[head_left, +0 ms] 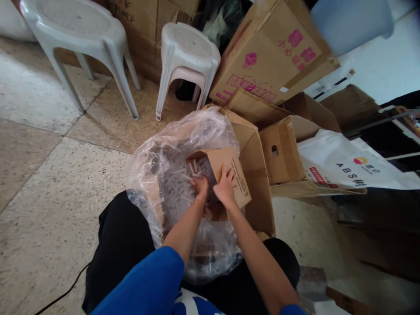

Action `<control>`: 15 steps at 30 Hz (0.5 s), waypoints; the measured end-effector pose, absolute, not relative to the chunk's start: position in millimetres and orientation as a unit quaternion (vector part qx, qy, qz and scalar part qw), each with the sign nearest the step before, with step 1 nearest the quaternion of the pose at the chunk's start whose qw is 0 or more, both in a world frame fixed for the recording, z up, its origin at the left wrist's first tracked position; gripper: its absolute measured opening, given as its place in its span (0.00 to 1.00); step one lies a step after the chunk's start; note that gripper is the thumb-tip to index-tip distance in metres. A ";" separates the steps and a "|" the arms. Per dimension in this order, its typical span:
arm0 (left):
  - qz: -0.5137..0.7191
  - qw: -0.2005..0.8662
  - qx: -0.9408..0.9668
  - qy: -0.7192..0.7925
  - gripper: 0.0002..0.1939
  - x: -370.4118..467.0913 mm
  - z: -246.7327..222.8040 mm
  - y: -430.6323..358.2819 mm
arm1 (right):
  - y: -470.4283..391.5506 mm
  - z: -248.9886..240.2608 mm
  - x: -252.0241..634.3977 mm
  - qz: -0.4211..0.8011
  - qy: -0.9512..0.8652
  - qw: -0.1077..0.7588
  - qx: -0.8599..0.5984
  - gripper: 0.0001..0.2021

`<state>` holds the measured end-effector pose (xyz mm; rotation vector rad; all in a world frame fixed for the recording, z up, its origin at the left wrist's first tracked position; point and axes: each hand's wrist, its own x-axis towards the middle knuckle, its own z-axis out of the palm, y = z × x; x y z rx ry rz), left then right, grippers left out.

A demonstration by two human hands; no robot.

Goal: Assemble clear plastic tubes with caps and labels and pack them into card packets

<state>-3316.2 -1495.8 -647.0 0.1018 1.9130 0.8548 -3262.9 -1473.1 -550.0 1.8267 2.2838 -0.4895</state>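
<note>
A large carton (254,175), lined with a clear plastic bag (144,153), stands between my knees. Many small translucent plastic tubes (177,183) fill it. Over them a smaller cardboard box (241,175) with printed text lies tilted, its mouth facing left. My right hand (226,186) grips this box, index finger stretched along its printed side. At the box's mouth, my left hand (199,186) is down among the tubes with its fingers apart. Some tubes lie right against those fingers; the fingertips are partly hidden.
Two white plastic stools (192,46) (82,26) stand beyond on the tiled floor. A big carton with pink print (262,57) is behind. To the right are an open carton (284,151) and a white printed sack (348,162). A black cable (65,293) runs at lower left.
</note>
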 end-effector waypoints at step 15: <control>0.176 0.376 0.129 0.901 0.19 -3439.2 -663.3 -1551.1 | -1354.4 -565.6 -3199.5 -0.305 0.760 0.015 0.573 0.45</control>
